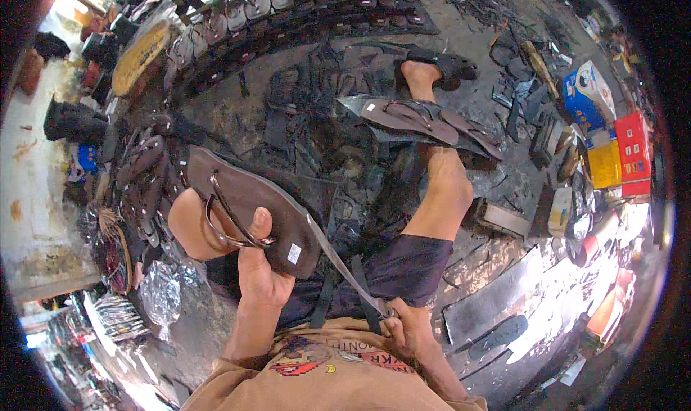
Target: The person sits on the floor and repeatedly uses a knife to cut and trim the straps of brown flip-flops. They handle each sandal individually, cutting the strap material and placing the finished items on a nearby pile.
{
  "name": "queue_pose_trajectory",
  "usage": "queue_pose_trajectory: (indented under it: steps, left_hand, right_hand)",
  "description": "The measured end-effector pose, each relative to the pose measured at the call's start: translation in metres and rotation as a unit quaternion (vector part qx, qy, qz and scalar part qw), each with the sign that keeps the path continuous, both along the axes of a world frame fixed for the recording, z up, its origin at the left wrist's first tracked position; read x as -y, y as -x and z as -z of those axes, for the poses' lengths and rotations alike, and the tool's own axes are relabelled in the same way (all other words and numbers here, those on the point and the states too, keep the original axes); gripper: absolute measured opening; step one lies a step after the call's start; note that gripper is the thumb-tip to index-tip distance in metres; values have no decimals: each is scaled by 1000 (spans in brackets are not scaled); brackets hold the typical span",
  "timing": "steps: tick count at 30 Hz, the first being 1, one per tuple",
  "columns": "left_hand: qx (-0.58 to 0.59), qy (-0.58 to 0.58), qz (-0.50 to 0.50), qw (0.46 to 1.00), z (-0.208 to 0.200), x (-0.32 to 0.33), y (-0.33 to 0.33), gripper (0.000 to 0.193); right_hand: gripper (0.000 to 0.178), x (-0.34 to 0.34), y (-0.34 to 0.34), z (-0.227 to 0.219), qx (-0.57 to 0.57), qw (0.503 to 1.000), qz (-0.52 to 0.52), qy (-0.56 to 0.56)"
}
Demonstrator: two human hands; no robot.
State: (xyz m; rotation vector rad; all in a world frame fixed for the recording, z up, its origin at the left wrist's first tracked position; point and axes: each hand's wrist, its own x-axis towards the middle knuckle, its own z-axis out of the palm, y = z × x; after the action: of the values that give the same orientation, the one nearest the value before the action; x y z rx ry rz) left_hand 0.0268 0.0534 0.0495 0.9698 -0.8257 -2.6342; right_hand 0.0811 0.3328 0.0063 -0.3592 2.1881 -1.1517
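Note:
My left hand (263,271) grips a dark brown flip-flop (288,217) by its sole, the thumb lying over the top near the glossy strap (223,213). A small white sticker marks the sole close to that hand. From the sole's right edge a long, thin grey strip (338,260) runs down to my right hand (407,324). The fingers of that hand are closed round the strip's lower end; whether they also hold a tool is hidden. Across my right shin rests another pair of brown flip-flops (410,122), the two overlapping.
Rows of sandals (259,8) line the far side. Dark scraps cover the floor around my legs. On the right stand a blue and white box (586,94), a red box (633,152) and a grey sheet (493,292). Bundled straps (111,253) and a clear plastic bag (160,292) lie left.

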Motion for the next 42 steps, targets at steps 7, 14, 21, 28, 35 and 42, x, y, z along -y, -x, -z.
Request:
queue_pose_trajectory:
  steps: [7,14,21,28,35,42]
  left_hand:
    - [89,144,39,985,15,-6,-28,42]
    - [130,131,83,979,10,6,-36,50]
    - [135,146,130,971,6,20,-45,56]
    - [174,226,313,906,2,15,-71,68]
    - [216,304,345,861,-29,32,-31,63]
    - [98,393,271,873,-47,53,-19,46]
  right_hand:
    - [26,29,45,21,-67,996,-56,24]
    - [35,87,105,15,-81,987,-121,63]
    - [49,127,143,32,-62,971,-187,135]
    - [41,241,209,80,-79,972,20,219]
    - [41,217,186,20,119,884,137,432]
    - [37,173,118,-38,-85,924,137,347]
